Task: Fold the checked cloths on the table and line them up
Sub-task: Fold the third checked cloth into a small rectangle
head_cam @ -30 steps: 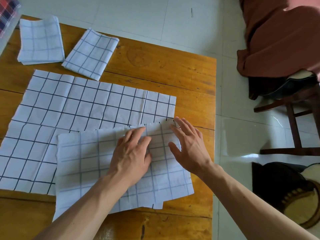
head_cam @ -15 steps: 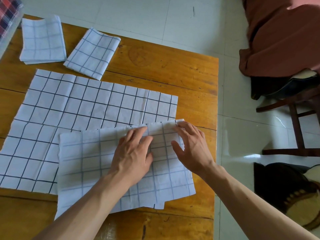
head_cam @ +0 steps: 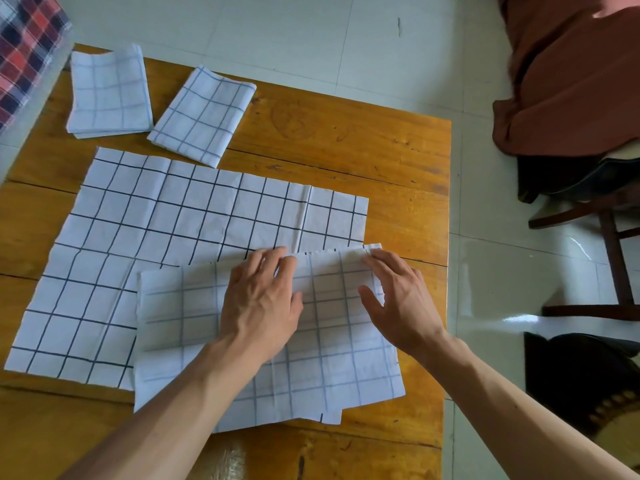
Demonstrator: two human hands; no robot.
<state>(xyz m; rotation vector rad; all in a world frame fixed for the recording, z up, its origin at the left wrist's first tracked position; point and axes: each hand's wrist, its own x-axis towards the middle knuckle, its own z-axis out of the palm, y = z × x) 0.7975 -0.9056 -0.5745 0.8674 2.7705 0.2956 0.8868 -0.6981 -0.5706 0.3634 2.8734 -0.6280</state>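
A half-folded white checked cloth (head_cam: 332, 368) lies near the table's front edge, overlapping a larger flat checked cloth (head_cam: 180, 230). My left hand (head_cam: 263, 303) presses flat on the folded cloth near its far edge. My right hand (head_cam: 398, 299) rests beside it, fingertips pinching the cloth's far right corner. Two small folded checked cloths lie at the far left: one (head_cam: 107, 95) near the corner, the other (head_cam: 204, 116) tilted beside it.
The wooden table (head_cam: 346, 140) ends at its right edge close to my right hand. A red plaid fabric (head_cam: 24, 50) sits at the far left. To the right on the tiled floor stands a wooden chair (head_cam: 609, 216) draped with brown cloth (head_cam: 571, 74).
My right hand's fingers have curled from flat onto the cloth's far right corner. My left hand has stayed pressed on the cloth.
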